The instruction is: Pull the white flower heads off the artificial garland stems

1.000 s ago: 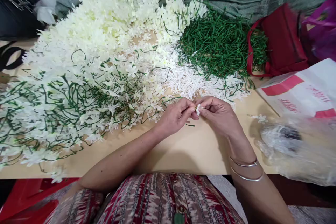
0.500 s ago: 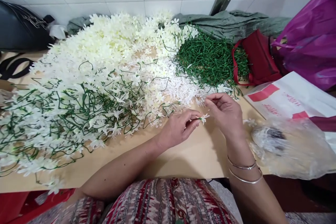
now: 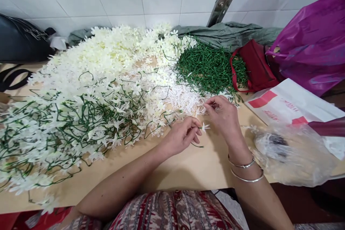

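Left hand (image 3: 183, 136): seen just right of the frame's centre; its grip is narrow, and a small flower is held at the fingertips.
Small white flower (image 3: 205, 127): held at centre right, its petals pointed toward the right of the frame; a green stem end is seen below the hand.
Right hand (image 3: 225, 113): raised slightly higher and farther right; thumb and forefinger are brought close, but whether anything is pinched cannot be told.
White filaments (image 3: 182, 99): strewn across the middle, near the right hand's fingertips.
Flower heap (image 3: 107, 52): spread over the left half, with green stems threaded through its lower part.
Green stem pile (image 3: 210, 66): heaped at upper right of centre.
Bags: a red bag (image 3: 256, 66) and a purple bag (image 3: 309, 46) are placed at upper right.
Counter (image 3: 188, 172): left bare along its front edge, lower centre.
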A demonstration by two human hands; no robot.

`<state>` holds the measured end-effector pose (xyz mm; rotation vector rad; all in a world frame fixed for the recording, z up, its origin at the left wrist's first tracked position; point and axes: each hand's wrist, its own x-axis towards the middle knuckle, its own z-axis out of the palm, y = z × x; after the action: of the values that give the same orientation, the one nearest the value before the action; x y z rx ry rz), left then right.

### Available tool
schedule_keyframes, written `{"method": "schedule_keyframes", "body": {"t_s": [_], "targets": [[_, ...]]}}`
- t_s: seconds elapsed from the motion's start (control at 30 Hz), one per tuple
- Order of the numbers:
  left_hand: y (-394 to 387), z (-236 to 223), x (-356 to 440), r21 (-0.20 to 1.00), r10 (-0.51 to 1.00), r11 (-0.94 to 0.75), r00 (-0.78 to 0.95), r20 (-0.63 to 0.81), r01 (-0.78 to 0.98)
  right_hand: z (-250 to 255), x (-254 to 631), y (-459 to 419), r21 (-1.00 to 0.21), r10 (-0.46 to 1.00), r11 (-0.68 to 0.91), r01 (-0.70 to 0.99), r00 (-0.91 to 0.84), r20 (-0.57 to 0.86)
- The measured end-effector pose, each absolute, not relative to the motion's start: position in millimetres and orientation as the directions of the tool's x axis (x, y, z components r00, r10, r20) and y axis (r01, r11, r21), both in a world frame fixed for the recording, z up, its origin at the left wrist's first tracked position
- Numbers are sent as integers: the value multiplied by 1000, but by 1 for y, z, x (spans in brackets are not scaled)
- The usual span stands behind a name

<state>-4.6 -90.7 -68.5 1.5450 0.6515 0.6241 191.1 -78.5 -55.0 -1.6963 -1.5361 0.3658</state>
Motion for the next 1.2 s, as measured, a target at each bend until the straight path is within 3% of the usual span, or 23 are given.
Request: {"method": "schedule_keyframes", "body": {"t_s": [0.1,0.2,0.3,0.37,0.43,0.67,1.0,1.1,1.2], "targets": [[-92,-64,-6,857,610,-409,792,2,313,-62,195,-78,-823,890,32,567,359,281],[-93,-59,-7,624,507,-688,861,47,371,-67,196,-76,-870,862,87,484,401,309],[-91,-52,-10,426,458,-825,881,119,371,-67,194,-76,-824,844,205,528,331,422],[-90,-47,-12,359,470,-846,869,157,393,-64,191,-78,-750,816,259,609,278,507],[-86,-42,-16,360,506,-835,838,202,417,-62,189,-80,-722,799,268,638,271,537],[-56,-36,-36,371,706,-704,539,459,605,-63,184,-85,-887,843,182,423,397,363],[-51,-56,-36,320,725,-688,626,288,651,-59,181,-82,-987,923,132,91,352,156],[-48,-55,-35,396,737,-675,593,323,623,-60,182,-81,-989,937,136,52,317,146],[-48,-50,-34,617,802,-594,437,406,516,-60,181,-83,-992,956,120,33,267,124]]}}
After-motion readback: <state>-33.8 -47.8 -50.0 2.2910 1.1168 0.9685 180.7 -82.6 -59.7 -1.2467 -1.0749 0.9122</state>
